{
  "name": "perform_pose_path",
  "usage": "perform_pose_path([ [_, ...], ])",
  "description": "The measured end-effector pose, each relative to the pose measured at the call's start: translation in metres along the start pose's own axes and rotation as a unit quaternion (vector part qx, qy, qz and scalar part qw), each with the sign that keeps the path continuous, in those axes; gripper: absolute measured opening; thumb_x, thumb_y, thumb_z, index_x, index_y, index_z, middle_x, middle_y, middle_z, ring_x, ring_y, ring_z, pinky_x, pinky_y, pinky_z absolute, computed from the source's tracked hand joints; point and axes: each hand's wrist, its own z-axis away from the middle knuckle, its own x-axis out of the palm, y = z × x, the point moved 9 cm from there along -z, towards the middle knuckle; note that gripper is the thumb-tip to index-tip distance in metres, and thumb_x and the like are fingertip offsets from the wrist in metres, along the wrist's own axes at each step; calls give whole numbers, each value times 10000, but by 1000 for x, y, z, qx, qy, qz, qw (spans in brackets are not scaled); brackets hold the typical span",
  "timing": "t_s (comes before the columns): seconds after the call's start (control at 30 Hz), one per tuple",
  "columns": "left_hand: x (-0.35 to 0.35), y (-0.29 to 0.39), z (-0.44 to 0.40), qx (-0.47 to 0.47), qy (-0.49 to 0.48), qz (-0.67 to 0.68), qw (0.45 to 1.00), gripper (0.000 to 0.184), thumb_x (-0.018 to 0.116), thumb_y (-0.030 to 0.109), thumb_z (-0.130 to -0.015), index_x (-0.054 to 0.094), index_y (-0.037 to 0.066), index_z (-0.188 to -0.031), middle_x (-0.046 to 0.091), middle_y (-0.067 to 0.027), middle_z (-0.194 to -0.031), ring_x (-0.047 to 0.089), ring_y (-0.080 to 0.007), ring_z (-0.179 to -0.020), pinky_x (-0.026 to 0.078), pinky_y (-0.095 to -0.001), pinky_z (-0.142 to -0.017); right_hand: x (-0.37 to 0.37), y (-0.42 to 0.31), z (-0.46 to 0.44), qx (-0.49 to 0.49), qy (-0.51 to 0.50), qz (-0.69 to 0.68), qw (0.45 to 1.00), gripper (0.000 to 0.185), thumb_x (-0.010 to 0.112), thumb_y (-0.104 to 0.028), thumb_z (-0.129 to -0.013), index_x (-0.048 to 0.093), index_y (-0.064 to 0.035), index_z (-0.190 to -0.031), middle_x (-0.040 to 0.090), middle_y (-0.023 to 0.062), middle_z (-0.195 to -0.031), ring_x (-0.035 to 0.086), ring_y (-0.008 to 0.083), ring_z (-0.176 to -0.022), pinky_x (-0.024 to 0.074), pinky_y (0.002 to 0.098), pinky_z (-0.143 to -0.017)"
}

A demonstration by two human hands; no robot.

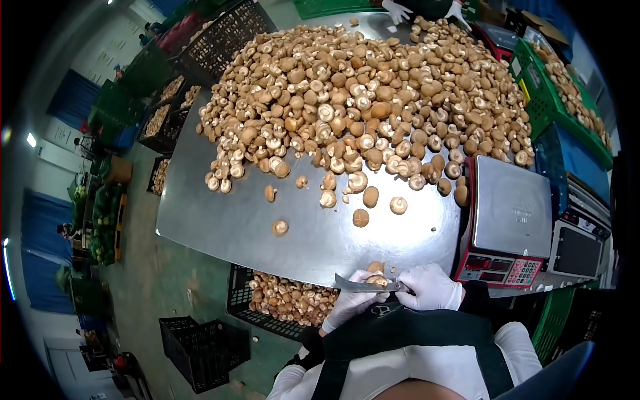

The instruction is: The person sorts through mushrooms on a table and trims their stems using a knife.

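At the near edge of the metal table (267,227), my gloved left hand (350,303) is closed around a shiitake mushroom (379,281). My gloved right hand (432,287) grips a knife (357,286); its curved blade points left and lies across the front of the mushroom, and whether it cuts in I cannot tell. Another brown cap (375,267) shows just beyond my fingers. Several loose mushrooms lie farther in, one with a scored cap (361,218). The big pile of mushrooms (320,100) covers the far part of the table.
On the right stand a red-framed scale (512,207) and a second scale (579,248). A green crate (543,100) of mushrooms sits behind them. Below the table's left edge is a black crate (235,293) of mushrooms. Across the table, another person's gloved hand (397,11) shows.
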Motion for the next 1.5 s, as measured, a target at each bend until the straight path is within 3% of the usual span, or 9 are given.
perform_pose_path([
  [0.43,-46,33,13,160,105,-6,981,436,585,-35,-821,398,27,-1210,537,-145,-1130,595,-262,-1015,515,-383,-920,28,81,38,146,-28,-178,973,212,597,-202,-797,597,11,-801,571,172,-645,580,334,-611,464,393,-609],
  [0.57,-157,62,16,224,264,19,938,281,623,9,-820,515,68,-1072,546,-118,-1006,576,-185,-885,516,-317,-767,19,149,47,230,240,-90,939,509,558,-65,-812,393,23,-1285,554,272,-1025,572,402,-944,460,417,-833],
  [0.63,-224,86,25,212,407,-115,881,346,660,32,-806,521,78,-1119,537,-118,-998,547,-162,-828,495,-311,-712,10,159,44,231,278,-8,932,715,499,28,-811,129,73,-1421,436,320,-1200,490,453,-1070,425,426,-924],
  [0.73,-243,142,32,267,533,-416,686,638,690,22,-787,402,85,-1353,476,-117,-1099,519,-171,-901,468,-292,-766,7,167,35,355,216,87,906,727,565,-7,-769,205,75,-1395,341,295,-1305,427,456,-1119,378,450,-952],
  [0.87,-240,162,-8,208,452,-650,575,942,775,181,-708,223,176,-1471,404,-215,-1204,485,-362,-1043,436,-410,-891,-26,109,-3,277,183,272,903,630,651,-183,-710,401,17,-1253,397,256,-1299,447,400,-1125,375,456,-938],
  [0.9,-230,165,-14,212,445,-652,576,639,719,157,-750,463,151,-1334,463,-189,-1148,504,-356,-1051,445,-399,-868,-22,110,-19,227,200,217,928,641,658,-220,-712,409,4,-1259,406,248,-1297,455,400,-1115,384,467,-921],
  [1.03,-215,177,-38,300,425,-626,582,21,607,65,-780,599,82,-772,573,-106,-954,571,-316,-890,485,-392,-750,-19,107,-88,144,207,149,956,775,692,-421,-667,416,-90,-1311,401,224,-1312,486,389,-1076,429,490,-827],
  [1.2,-133,178,-83,338,309,-648,608,259,749,221,-738,614,107,-928,510,-145,-1170,553,-318,-1044,482,-390,-821,-5,70,-147,47,145,250,956,814,688,-531,-624,434,-242,-1342,422,157,-1273,483,339,-1054,441,470,-761],
  [1.5,-116,180,-171,175,318,-742,563,648,790,382,-643,546,173,-1205,418,-156,-1183,547,-349,-1020,494,-444,-822,-10,130,-149,23,181,168,969,438,674,-445,-709,611,-99,-969,545,109,-1068,563,323,-854,465,434,-718],
])
